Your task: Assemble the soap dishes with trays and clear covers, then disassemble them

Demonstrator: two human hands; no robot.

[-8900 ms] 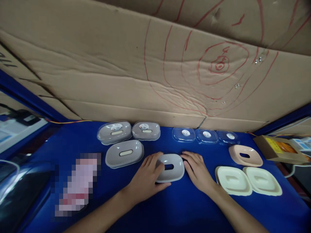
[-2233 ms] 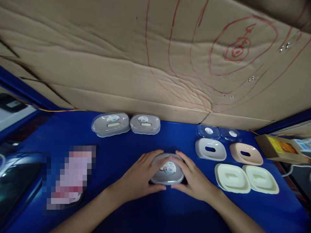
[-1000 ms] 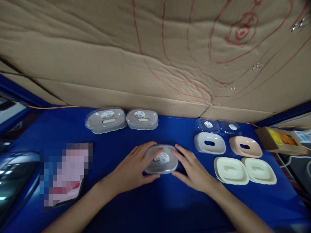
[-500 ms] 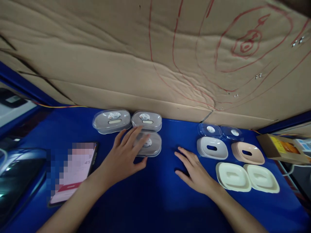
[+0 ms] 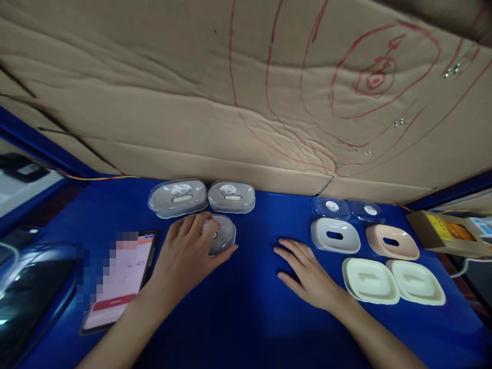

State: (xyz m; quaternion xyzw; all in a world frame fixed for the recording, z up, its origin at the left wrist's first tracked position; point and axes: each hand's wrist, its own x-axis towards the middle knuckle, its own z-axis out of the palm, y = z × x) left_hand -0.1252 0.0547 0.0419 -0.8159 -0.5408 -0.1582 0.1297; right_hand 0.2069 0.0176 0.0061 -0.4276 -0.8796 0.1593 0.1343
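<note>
My left hand [image 5: 194, 243] is closed over a grey soap dish [image 5: 226, 233] with a clear cover, fingers across its top and thumb along the near side. The hand hides the dish's left part. Just behind it, two more grey covered soap dishes, a left one [image 5: 169, 200] and a right one [image 5: 240, 200], stand side by side with round stickers on top. My right hand [image 5: 303, 266] rests on the blue table [image 5: 253, 307] with fingers apart, holding nothing. Nearest to it are a light grey slotted dish part [image 5: 321, 236] and a cream tray [image 5: 371, 292].
A peach slotted part [image 5: 407, 248], another cream tray [image 5: 423, 292] and two clear covers [image 5: 325, 207] lie on the right. A cardboard box [image 5: 442, 230] stands beyond. Left is a phone [image 5: 119, 292]. A cardboard wall [image 5: 172, 102] closes the back.
My left hand has closed on the front covered soap dish, which has shifted left. My right hand stays nearly in place. The view has tilted slightly.
</note>
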